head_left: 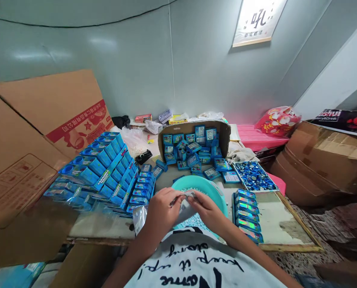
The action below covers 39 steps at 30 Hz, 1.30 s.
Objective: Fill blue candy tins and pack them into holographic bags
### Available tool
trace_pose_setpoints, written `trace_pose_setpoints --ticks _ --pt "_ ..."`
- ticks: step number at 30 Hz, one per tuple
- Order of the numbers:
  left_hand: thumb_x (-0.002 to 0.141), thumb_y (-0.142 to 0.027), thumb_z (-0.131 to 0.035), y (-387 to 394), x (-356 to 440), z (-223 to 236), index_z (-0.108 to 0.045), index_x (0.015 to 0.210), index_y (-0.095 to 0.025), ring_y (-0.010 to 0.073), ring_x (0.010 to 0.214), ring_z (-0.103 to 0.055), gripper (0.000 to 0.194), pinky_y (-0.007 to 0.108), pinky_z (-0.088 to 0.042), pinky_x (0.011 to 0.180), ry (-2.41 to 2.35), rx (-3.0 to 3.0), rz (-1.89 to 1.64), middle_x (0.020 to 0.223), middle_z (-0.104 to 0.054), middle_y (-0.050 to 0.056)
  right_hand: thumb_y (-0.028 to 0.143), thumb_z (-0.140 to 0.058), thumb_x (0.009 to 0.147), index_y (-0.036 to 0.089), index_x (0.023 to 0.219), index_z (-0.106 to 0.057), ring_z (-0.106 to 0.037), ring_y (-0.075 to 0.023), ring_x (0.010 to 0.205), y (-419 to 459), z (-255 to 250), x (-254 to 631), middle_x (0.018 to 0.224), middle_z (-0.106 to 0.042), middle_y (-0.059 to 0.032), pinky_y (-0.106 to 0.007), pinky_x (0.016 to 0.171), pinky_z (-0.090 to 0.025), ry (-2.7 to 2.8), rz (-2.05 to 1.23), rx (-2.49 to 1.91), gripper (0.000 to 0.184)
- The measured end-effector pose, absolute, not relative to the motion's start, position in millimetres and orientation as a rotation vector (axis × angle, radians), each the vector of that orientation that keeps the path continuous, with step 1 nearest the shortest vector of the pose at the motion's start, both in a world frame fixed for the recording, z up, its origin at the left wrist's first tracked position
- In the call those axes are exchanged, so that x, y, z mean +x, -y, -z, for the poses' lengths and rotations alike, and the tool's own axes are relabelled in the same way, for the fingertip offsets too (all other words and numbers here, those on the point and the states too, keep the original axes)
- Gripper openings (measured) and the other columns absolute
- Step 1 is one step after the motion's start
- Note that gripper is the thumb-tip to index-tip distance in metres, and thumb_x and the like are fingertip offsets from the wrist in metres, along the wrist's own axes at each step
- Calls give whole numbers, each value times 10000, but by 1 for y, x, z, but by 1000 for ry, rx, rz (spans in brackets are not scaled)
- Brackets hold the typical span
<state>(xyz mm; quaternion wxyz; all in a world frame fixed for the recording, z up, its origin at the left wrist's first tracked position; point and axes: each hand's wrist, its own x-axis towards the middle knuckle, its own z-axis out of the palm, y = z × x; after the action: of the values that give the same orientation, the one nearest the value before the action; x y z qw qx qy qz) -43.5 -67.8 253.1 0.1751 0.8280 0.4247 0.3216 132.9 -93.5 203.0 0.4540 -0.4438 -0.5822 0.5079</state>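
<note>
My left hand [164,206] and my right hand [210,210] are both closed on the upper edge of a silvery-grey pouch [185,212]. The pouch hangs between them, over a turquoise basin [223,202] of small pale blue and white pellets [195,221]. Whether the pouch's mouth is parted, I cannot tell. Beside my left forearm lies a shiny silver bag [139,216]. To the right of the basin stands a row of blue boxes with glossy fronts [248,216]. Another short row of blue boxes [142,187] sits at the left.
Blue packs are stacked in a tall pile [98,168] at the left, by a big cardboard carton [46,160]. Behind the basin, a tipped carton [226,138] spills loose blue boxes. A white tray [276,187] holds small blue shiny pieces. More cartons [322,168] stand at the right.
</note>
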Motion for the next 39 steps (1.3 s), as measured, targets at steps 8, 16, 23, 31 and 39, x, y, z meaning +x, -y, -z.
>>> trace_pose_setpoints --ticks 8,16,23,31,39 --pt "928 -295 -616 69 -45 -244 -729 1092 -244 168 855 -677 205 289 -543 766 -1317 2240 -1082 951 -722 45 540 -566 902 208 854 -631 -517 -181 764 85 -208 123 808 -611 -10 -273 690 -426 1294 -1320 -1109 341" --pt "946 -253 -576 71 -51 -232 -682 1204 -259 225 1066 -652 279 388 -534 953 -1294 2571 -1160 1077 -721 65 524 -607 858 209 891 -648 -559 -202 827 82 -207 117 871 -660 -23 -296 753 -446 1216 -1313 -1184 319" --pt "928 -302 -604 78 -55 -222 -643 1206 -243 239 1174 -608 286 407 -495 1008 -1232 2563 -1078 1251 -667 81 538 -627 841 214 896 -658 -586 -213 853 82 -208 119 886 -679 -25 -303 770 -472 1168 -1364 -1141 330" --pt "955 -298 -570 69 -52 -230 -700 1114 -228 210 1036 -653 217 367 -498 927 -1298 2253 -1097 1105 -724 60 489 -571 893 205 776 -560 -434 -163 704 84 -201 117 732 -513 15 -276 643 -364 1313 -1286 -1208 308" --pt "926 -278 -620 76 -48 -234 -749 890 -212 153 791 -650 149 276 -506 710 -1279 1918 -1139 832 -712 26 449 -528 914 202 756 -546 -389 -153 690 85 -206 116 718 -467 21 -276 618 -312 1326 -1373 -1162 294"
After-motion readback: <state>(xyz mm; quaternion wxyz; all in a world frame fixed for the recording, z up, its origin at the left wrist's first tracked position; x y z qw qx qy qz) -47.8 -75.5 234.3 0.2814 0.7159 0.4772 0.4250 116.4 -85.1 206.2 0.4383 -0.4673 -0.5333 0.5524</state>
